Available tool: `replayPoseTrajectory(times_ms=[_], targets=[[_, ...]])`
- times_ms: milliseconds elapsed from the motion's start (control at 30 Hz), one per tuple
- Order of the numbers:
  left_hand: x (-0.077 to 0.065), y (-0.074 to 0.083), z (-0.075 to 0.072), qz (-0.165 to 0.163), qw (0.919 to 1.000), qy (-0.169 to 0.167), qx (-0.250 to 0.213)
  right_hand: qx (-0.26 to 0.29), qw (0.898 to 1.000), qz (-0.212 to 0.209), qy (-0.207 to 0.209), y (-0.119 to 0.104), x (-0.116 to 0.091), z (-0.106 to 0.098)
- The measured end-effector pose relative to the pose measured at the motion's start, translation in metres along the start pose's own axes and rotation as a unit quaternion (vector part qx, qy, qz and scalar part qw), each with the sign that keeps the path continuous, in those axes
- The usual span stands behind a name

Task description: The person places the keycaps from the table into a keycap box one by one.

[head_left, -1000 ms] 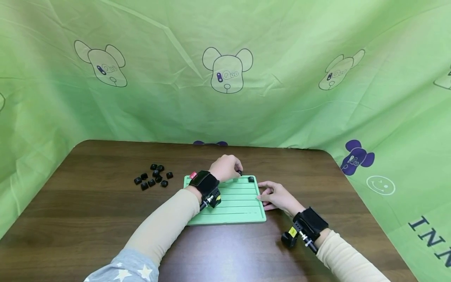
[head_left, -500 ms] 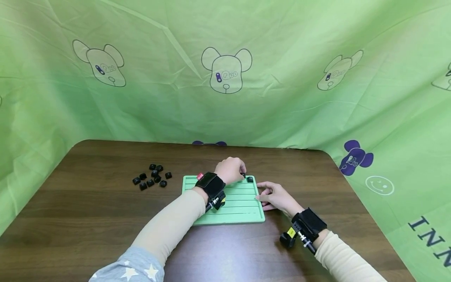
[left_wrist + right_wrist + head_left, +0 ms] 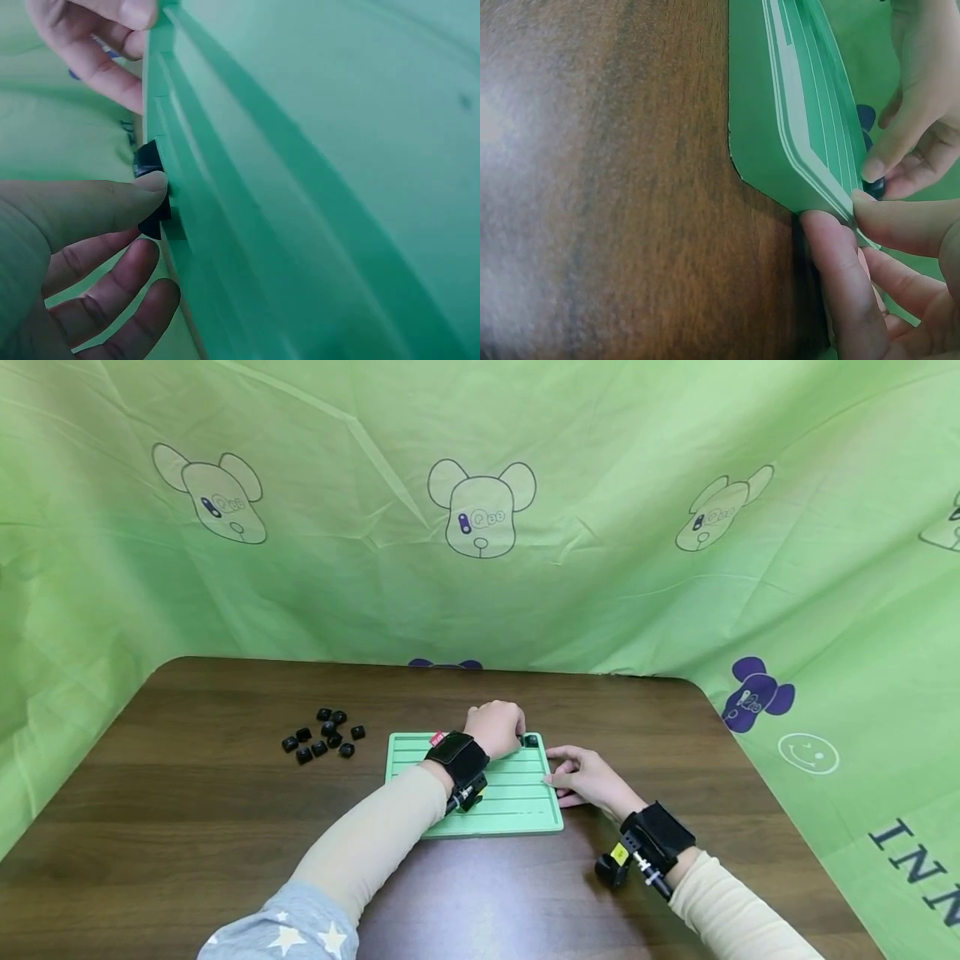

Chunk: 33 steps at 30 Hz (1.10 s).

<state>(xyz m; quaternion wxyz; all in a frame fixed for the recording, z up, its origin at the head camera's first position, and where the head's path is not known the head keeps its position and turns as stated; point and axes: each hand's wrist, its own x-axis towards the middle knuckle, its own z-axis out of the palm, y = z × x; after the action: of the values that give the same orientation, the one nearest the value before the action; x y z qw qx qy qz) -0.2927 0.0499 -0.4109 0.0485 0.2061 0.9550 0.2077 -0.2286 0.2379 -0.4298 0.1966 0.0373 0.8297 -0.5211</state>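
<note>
My left hand is over the far edge of a green ridged board. It pinches a small black block, partly hidden behind the thumb in the left wrist view. Just beyond the thumb another black block sits at the board's far right corner; whether the two touch is hidden. With thumb and fingers, my right hand grips the board's right edge. In the right wrist view, that thumb lies on the rim and a finger presses the side.
Several loose black blocks lie scattered on the brown table left of the board. A red tag shows at the board's far edge, beside the left wrist strap. A green printed curtain hangs behind and around the table.
My left hand has moved right along the board's far edge with its black block, up to the block at the corner. The right hand keeps its hold on the board.
</note>
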Motion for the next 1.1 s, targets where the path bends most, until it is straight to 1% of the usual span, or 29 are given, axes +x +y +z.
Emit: replayPoseTrajectory(times_ms=[100, 267, 433, 600, 800, 933, 1000, 1100], targets=[[0.000, 0.000, 0.001, 0.000, 1.0000, 0.004, 0.006, 0.001, 1.000, -0.003, 0.001, 0.001, 0.000, 0.000], [0.000, 0.002, 0.000, 0.005, 0.9999, 0.010, 0.001, 0.002, 1.000, -0.007, 0.002, 0.000, 0.002, 0.000], [0.002, 0.002, 0.001, -0.001, 0.9999, 0.012, 0.001, 0.003, 1.000, -0.006, 0.002, 0.000, 0.003, -0.001], [0.003, 0.003, 0.002, -0.005, 0.9999, 0.010, -0.001, 0.004, 1.000, -0.006, 0.003, 0.000, 0.003, -0.001], [0.002, 0.002, 0.000, 0.000, 0.9999, 0.008, -0.009, 0.001, 1.000, -0.006, 0.006, -0.001, 0.001, -0.001], [0.002, -0.003, 0.000, 0.005, 0.9999, 0.003, -0.013, 0.001, 1.000, -0.002, 0.006, 0.000, 0.001, 0.000], [0.001, -0.007, -0.002, 0.013, 0.9997, -0.003, -0.018, 0.002, 1.000, -0.001, 0.006, 0.000, 0.001, 0.001], [-0.001, -0.016, -0.007, 0.030, 0.9988, -0.009, -0.039, 0.003, 1.000, 0.000, 0.005, 0.001, 0.001, 0.001]])
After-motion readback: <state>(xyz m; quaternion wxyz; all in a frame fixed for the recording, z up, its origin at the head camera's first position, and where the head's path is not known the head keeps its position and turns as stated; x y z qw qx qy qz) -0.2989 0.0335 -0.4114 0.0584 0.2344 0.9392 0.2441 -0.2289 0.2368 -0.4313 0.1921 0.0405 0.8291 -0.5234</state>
